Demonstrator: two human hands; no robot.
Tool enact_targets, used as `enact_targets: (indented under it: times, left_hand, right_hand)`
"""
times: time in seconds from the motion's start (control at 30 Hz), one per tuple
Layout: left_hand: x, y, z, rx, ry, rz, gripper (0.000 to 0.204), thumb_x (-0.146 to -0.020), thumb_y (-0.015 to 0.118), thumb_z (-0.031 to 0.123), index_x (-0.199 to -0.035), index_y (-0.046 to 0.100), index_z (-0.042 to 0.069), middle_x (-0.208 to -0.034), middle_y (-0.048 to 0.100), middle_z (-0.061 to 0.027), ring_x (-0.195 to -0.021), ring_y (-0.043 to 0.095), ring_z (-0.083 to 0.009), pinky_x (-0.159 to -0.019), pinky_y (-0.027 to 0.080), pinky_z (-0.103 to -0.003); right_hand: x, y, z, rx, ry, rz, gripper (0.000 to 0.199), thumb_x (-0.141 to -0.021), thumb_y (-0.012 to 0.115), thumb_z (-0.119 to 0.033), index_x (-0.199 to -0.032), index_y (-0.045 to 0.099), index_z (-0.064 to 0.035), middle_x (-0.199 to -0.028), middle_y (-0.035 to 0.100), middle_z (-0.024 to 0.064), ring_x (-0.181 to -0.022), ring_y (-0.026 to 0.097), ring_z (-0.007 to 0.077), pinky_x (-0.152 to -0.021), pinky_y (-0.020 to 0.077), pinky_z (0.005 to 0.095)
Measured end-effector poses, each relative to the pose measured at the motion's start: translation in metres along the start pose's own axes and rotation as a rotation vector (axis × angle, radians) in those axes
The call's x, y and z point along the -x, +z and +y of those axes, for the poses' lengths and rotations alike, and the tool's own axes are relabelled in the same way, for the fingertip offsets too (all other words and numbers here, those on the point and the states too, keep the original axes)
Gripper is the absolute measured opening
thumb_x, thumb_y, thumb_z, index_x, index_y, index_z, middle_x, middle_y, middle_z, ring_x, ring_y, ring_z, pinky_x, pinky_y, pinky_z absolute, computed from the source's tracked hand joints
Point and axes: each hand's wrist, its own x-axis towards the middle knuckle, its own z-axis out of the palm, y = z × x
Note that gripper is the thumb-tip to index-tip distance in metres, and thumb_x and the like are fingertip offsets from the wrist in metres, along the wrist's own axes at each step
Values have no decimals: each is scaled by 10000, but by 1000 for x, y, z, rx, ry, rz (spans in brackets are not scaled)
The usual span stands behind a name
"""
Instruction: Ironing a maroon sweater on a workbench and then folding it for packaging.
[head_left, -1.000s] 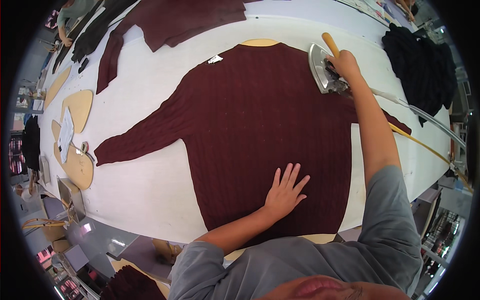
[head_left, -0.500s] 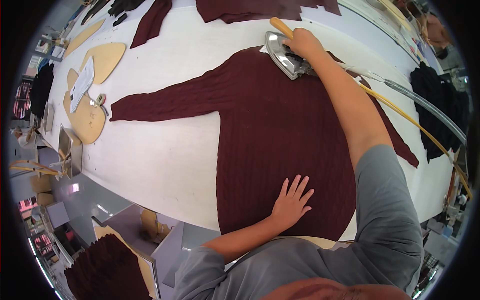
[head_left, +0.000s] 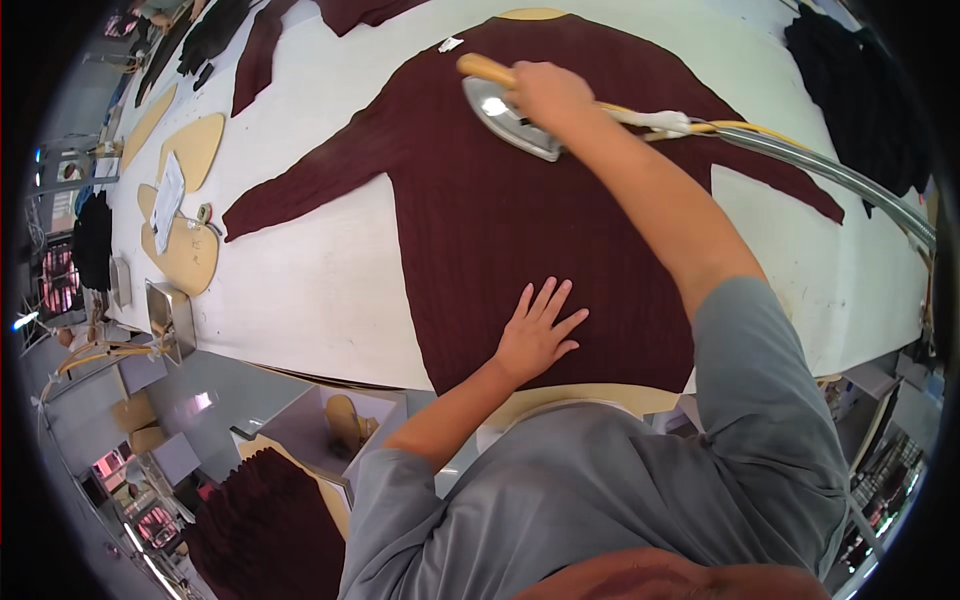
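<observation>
A dark maroon knit sweater [head_left: 540, 220] lies spread flat on the white table, both sleeves stretched out to the sides. Tan board [head_left: 590, 398] peeks out past its hem and at the neckline. My right hand [head_left: 552, 97] is closed round the wooden handle of a steam iron [head_left: 492, 103], whose metal body rests on or just over the upper chest; the gap cannot be judged. Low on the sweater, near the hem, my left hand [head_left: 535, 335] lies flat with fingers spread. A small white label [head_left: 450, 45] shows by the left shoulder.
A metal-sheathed hose [head_left: 840, 170] and yellow cord run from the iron to the right edge. Dark garments [head_left: 850, 100] lie far right. Tan templates [head_left: 190, 255] with paper sit left, beside a metal box [head_left: 170, 320]. Stacked maroon knits [head_left: 265, 530] stand lower left.
The iron in my right hand has moved from the shoulder and neck area down and left onto the upper chest. My left hand stays flat near the hem. The view has shifted.
</observation>
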Motion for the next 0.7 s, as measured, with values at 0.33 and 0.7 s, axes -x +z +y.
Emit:
enact_targets:
  times: [0.33, 0.7]
  left_hand:
    - [29, 19, 6, 21, 185, -47, 566, -972, 619, 417, -1481, 543, 180, -1658, 320, -165, -1547, 266, -340, -1246, 203, -548]
    - [54, 52, 24, -34, 504, -64, 559, -1042, 477, 382, -1510, 487, 76, -1645, 379, -100, -1549, 262, -261, -1271, 138, -517]
  right_hand:
    - [95, -41, 207, -212, 541, 118, 371, -949, 699, -349, -991, 647, 16, -805, 662, 113, -597, 602, 192, -576, 504, 335]
    - [102, 73, -153, -124, -47, -126, 313, -943, 573, -329, -1155, 672, -120, -941, 748, 105, -811, 708, 338, -730, 552, 442]
